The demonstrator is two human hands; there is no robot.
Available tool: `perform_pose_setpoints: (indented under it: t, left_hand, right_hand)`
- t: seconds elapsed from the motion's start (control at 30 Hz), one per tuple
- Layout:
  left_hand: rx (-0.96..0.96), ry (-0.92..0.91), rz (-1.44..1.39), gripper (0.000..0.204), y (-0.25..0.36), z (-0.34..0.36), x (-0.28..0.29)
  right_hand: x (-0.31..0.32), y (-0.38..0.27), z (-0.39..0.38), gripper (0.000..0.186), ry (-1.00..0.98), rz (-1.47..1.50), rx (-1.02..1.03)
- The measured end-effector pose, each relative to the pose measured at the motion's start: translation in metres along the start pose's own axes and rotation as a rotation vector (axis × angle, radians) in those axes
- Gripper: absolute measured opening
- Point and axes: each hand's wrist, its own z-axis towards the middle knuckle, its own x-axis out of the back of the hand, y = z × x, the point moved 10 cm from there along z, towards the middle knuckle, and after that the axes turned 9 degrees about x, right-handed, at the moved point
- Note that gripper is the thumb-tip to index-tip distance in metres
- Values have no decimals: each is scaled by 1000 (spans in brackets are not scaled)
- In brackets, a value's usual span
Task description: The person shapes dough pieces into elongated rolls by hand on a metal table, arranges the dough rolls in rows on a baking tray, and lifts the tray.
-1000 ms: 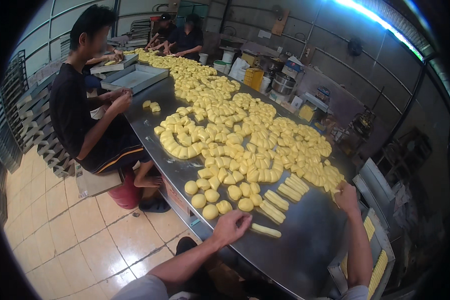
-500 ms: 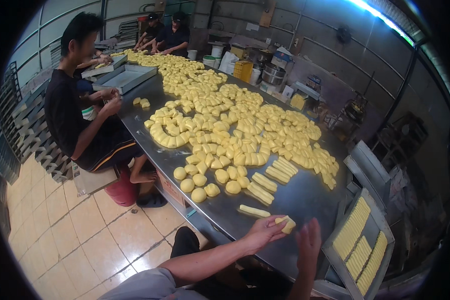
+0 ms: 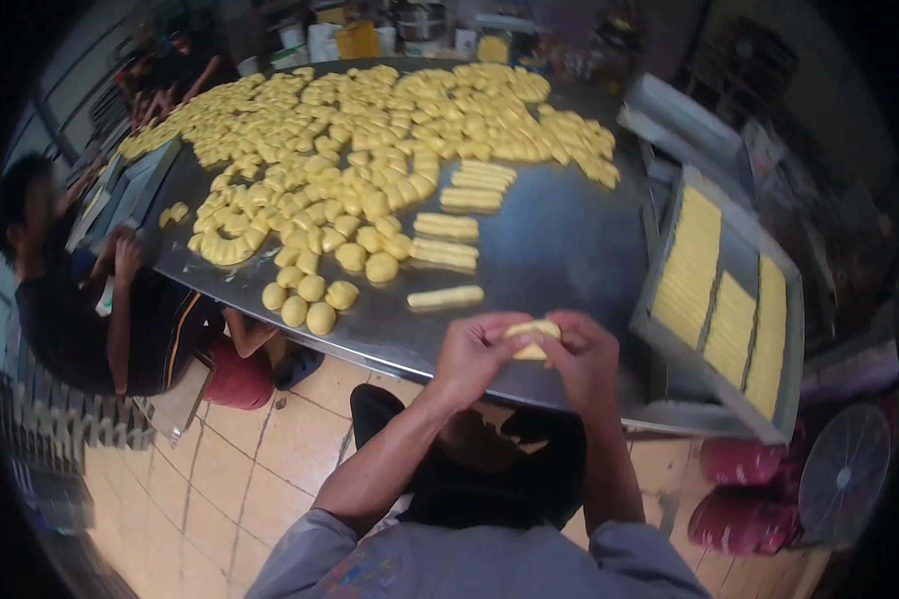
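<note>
Between my two hands, just above the front edge of the metal table (image 3: 559, 250), is a piece of yellow dough (image 3: 532, 339). My left hand (image 3: 477, 351) pinches its left end with thumb and fingers. On the other end, the fingers of my right hand (image 3: 584, 354) are closed. A single dough stick (image 3: 446, 298) lies beyond my left hand, with paired dough sticks (image 3: 445, 253) farther back. To their left sit several round dough balls (image 3: 310, 290). A large spread of cut dough pieces (image 3: 370, 130) covers the far part of the table.
At the right, a tilted metal tray (image 3: 714, 299) holds rows of dough sticks, and another metal tray (image 3: 684, 120) stands behind it. A co-worker (image 3: 65, 309) sits at the left side. Red stools (image 3: 744, 519) and a round fan-like grille (image 3: 844, 474) are at the lower right.
My right hand has come in from the side and taken hold of the dough piece with my left. The view has turned downward and to the right.
</note>
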Motion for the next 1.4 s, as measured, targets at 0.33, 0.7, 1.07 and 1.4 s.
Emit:
perform_pose_setpoints:
  t: [0.33,0.7,1.07,1.4]
  left_hand:
    - [139,-90,-183,49,-9,-13,-1]
    - [151,-18,57,21,14,-23,41]
    - [-98,396,1202,52,4,-12,77]
    - [-184,483,1255,53,8,-14,90]
  right_hand:
    - [-7,-34,-3,23,-113,-293,401]
    - [-60,-45,29,28,-582,69,74]
    - [-55,25,49,56,-288,-1112,307]
    - [-63,48,36,38,-530,-529,-17]
